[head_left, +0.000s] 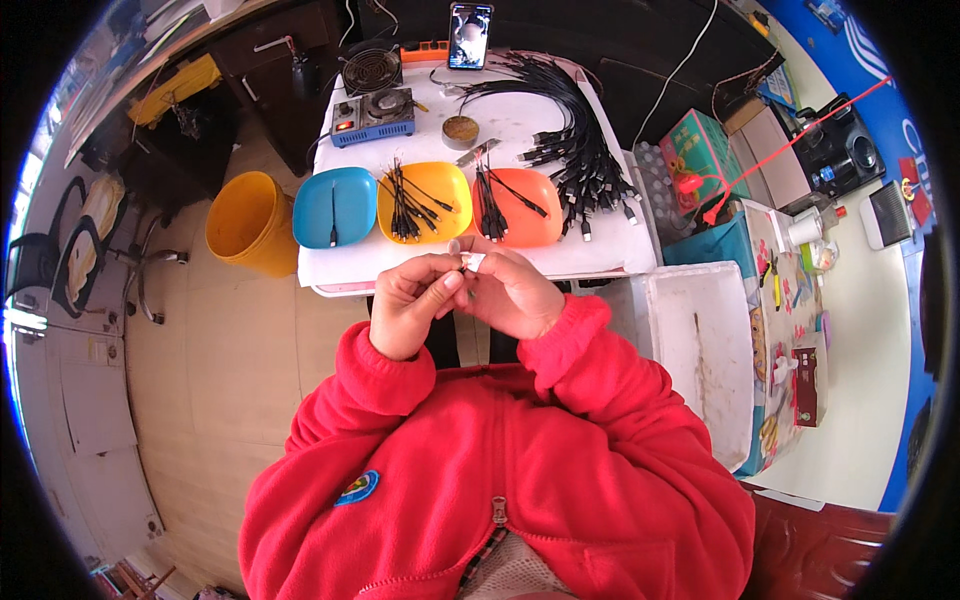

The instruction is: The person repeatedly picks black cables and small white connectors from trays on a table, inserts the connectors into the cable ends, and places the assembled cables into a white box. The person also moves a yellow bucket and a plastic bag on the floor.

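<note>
My left hand point(415, 302) and my right hand point(515, 292) meet just in front of the table's near edge, both with fingers pinched together. A small white piece point(474, 261) shows at the fingertips of my right hand; a tiny dark part beside it is mostly hidden by the fingers. Just beyond stand three plates in a row: a blue plate point(312, 205) with one short black cable point(334, 218), a yellow plate point(455, 187) with several short black cables point(405, 212), and an orange plate point(545, 225) with a few more.
A thick bundle of black USB cables point(580, 140) covers the table's right side. Behind are a blue heating device point(372, 118), a round tin point(460, 131) and a propped phone point(469, 38). A yellow bucket point(250, 225) stands left, a white foam box point(700, 350) right.
</note>
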`<action>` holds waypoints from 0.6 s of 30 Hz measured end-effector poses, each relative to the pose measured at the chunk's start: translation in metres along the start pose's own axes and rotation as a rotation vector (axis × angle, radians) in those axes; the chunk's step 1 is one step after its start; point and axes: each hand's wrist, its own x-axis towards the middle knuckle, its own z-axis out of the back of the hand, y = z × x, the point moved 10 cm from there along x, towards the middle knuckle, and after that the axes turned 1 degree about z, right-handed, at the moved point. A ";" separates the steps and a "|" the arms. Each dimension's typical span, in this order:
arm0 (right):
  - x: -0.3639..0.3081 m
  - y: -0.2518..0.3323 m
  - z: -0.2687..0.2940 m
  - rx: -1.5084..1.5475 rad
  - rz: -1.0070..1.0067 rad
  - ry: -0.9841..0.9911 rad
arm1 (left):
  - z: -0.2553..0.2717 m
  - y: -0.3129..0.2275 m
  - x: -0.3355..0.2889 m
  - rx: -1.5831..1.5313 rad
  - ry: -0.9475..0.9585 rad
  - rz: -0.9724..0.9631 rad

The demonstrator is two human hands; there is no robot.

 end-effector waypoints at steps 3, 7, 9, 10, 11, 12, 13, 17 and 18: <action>0.018 0.062 0.061 -0.785 0.289 -0.310 | 0.016 0.012 0.008 -0.045 -0.054 0.060; 0.033 0.127 0.102 -1.658 0.413 -0.672 | 0.030 0.016 0.018 -0.101 -0.114 0.012; 0.045 0.121 0.123 -1.769 0.211 -0.711 | 0.034 0.021 0.021 -0.111 -0.139 0.018; 0.048 0.118 0.124 -1.841 0.187 -0.715 | 0.036 0.023 0.021 -0.117 -0.154 0.021; 0.050 0.113 0.124 -1.909 0.154 -0.714 | 0.039 0.024 0.022 -0.121 -0.162 0.030; 0.051 0.109 0.122 -1.969 0.139 -0.698 | 0.041 0.026 0.022 -0.126 -0.171 0.038; 0.049 0.110 0.119 -1.948 0.179 -0.713 | 0.043 0.028 0.022 -0.141 -0.186 0.049; 0.042 0.112 0.112 -1.862 0.233 -0.714 | 0.043 0.030 0.023 -0.173 -0.201 0.073; 0.039 0.114 0.112 -1.838 0.246 -0.736 | 0.043 0.030 0.024 -0.187 -0.217 0.069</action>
